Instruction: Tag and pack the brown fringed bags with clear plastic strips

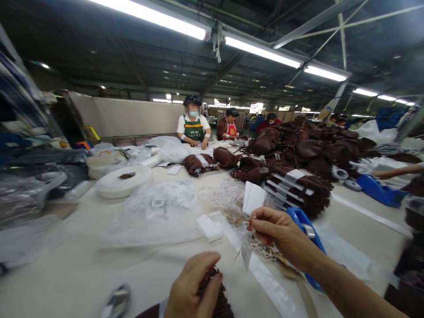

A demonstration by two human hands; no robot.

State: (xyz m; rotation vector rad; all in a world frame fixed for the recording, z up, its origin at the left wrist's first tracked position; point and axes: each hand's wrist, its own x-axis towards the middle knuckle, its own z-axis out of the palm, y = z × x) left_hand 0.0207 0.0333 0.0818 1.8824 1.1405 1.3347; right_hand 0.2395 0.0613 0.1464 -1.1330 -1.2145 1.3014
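Observation:
My left hand [190, 287] is at the bottom middle, its fingers closed round a bundle of dark brown knitted fabric [217, 296]. Higher and to the right, my right hand [276, 234] pinches a thin clear plastic fastener [244, 251] that hangs down from the fingertips. Just beyond it lie a tangle of clear plastic loops [228, 198] and small white paper tags [253, 197]. A blue-handled tool [306, 229] lies under my right wrist.
A long white table [82, 265] carries clear plastic bags [159, 207], a roll of white tape [122, 181], white label strips [268, 282] and a big heap of brown knitted goods [298, 154]. Other people [193, 126] work at the far end. A blue tool [379, 190] lies right.

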